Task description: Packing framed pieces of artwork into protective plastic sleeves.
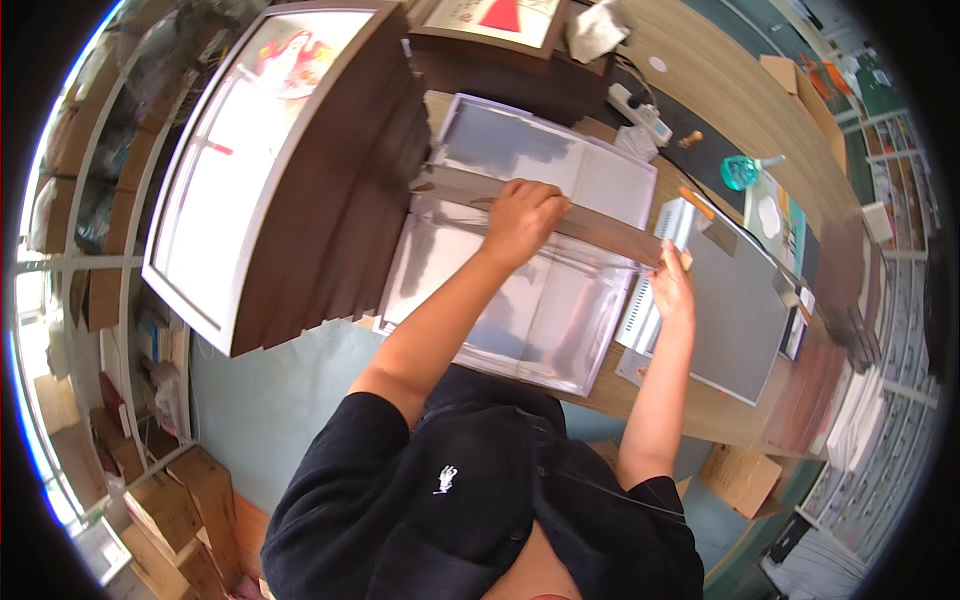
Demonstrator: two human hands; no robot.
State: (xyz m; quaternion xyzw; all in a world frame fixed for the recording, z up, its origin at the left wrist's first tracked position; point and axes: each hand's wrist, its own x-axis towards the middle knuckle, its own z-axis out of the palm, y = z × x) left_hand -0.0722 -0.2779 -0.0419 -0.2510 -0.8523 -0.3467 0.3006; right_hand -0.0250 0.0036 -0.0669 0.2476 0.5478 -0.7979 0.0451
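Observation:
A long dark brown strip spans across two pale-framed, shiny panels. My left hand is closed over its middle from above. At the strip's right end, my right hand has its fingers and thumb pinched on it. The far panel lies flat with grey reflections on its surface. Nearer to me, the other panel has a clear, glossy face and lies partly under my left forearm. The strip's left end reaches the foot of a tall brown stack.
The stack of deep brown frames, topped by a white-bordered picture, stands at left. Further back lies another framed picture. A grey-topped device, a teal bottle and a power strip are at right. Cardboard boxes sit lower left.

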